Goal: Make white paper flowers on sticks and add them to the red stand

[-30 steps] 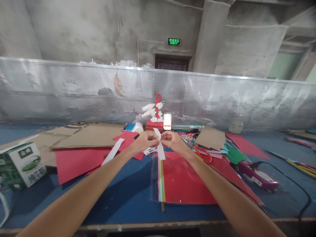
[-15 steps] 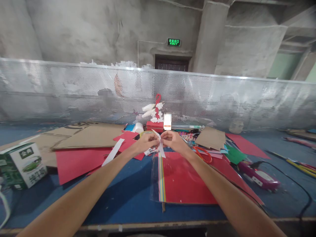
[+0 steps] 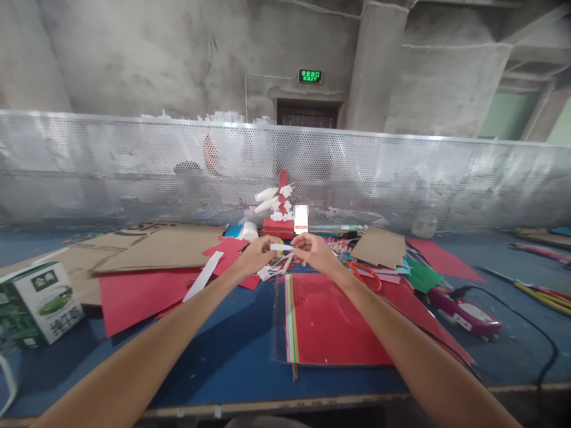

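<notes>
A narrow strip of white paper stretches level between my two hands in the middle of the view. My left hand pinches its left end. At the right end, the closed fingers of my right hand grip it. White paper cuttings lie just below my hands, by the top edge of a clear sleeve of red paper. Behind my hands stands a red box with a red curled stem and white paper flowers above it.
Cardboard sheets and red paper lie left, near a milk carton. On the right are brown card pieces, a purple glue gun-like device with a black cord, and yellow-handled tools. A perforated metal screen closes the back.
The white paper strip has turned from upright and slanted to level between my hands. My hands have moved slightly apart, the left one a little to the left.
</notes>
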Demonstrator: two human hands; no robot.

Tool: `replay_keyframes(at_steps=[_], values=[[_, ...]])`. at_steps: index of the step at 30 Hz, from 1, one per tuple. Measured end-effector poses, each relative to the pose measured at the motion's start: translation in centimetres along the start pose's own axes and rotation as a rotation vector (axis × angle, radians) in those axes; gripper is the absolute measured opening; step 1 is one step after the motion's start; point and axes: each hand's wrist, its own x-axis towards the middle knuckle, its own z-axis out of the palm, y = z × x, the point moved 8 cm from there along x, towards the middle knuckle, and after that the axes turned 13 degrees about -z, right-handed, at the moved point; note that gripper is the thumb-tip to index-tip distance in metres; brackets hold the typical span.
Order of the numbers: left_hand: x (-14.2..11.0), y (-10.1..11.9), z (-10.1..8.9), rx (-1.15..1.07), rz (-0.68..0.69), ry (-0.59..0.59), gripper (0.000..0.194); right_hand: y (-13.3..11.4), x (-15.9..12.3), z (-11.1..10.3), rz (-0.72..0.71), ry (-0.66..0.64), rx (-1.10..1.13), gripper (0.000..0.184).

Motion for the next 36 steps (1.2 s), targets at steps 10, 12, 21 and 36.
replay_keyframes(at_steps=[10, 12, 21, 36], values=[[1.3, -2.5, -5.6, 0.067, -0.056, 0.220, 0.014, 2.4, 0.6, -3.9, 0.000, 0.151, -0.042, 0.022], [1.4, -2.9, -6.5, 0.021, -0.056, 0.250, 0.014, 2.8, 0.6, -5.0, 0.016, 0.198, -0.050, 0.023], [0.6, -2.4, -5.4, -0.133, -0.141, 0.126, 0.033, 2.2, 0.4, -7.9, 0.036, 0.325, -0.070, 0.022], [-1.0, 0.1, -1.5, -0.175, -0.088, -0.141, 0.037, 2.8, -1.2, -2.4, 0.209, -0.344, -0.404, 0.012]])
